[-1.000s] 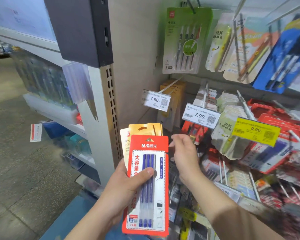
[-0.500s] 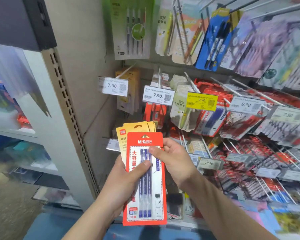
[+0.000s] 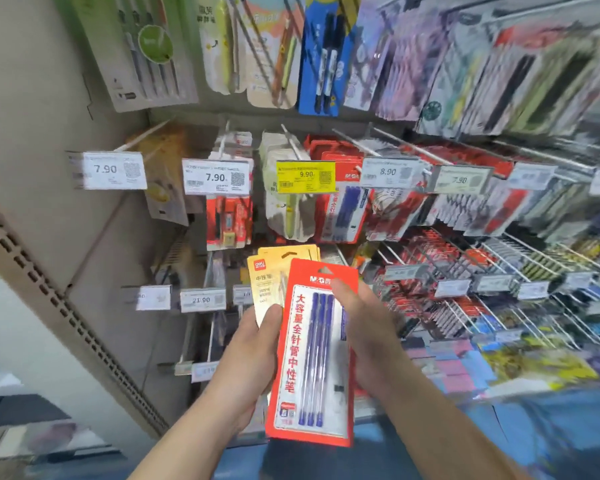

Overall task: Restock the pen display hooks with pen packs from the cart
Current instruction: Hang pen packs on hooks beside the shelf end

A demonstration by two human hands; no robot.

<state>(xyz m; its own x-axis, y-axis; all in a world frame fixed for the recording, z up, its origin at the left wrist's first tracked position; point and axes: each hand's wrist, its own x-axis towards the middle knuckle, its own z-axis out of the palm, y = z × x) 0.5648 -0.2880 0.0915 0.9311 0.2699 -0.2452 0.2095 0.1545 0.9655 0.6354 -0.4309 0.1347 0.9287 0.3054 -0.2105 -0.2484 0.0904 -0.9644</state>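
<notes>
While my left hand [image 3: 253, 355] grips the yellow pen packs [image 3: 267, 278], my right hand [image 3: 368, 337] pinches the red pen pack [image 3: 312, 358] in front of them. Farther off, display hooks [image 3: 291, 143] hold packs behind a yellow price tag [image 3: 305, 176].

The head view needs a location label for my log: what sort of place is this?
Most likely a shop's stationery aisle: carded pen packs hang on display hooks, price tags front them, and both hands hold a red pen pack.
</notes>
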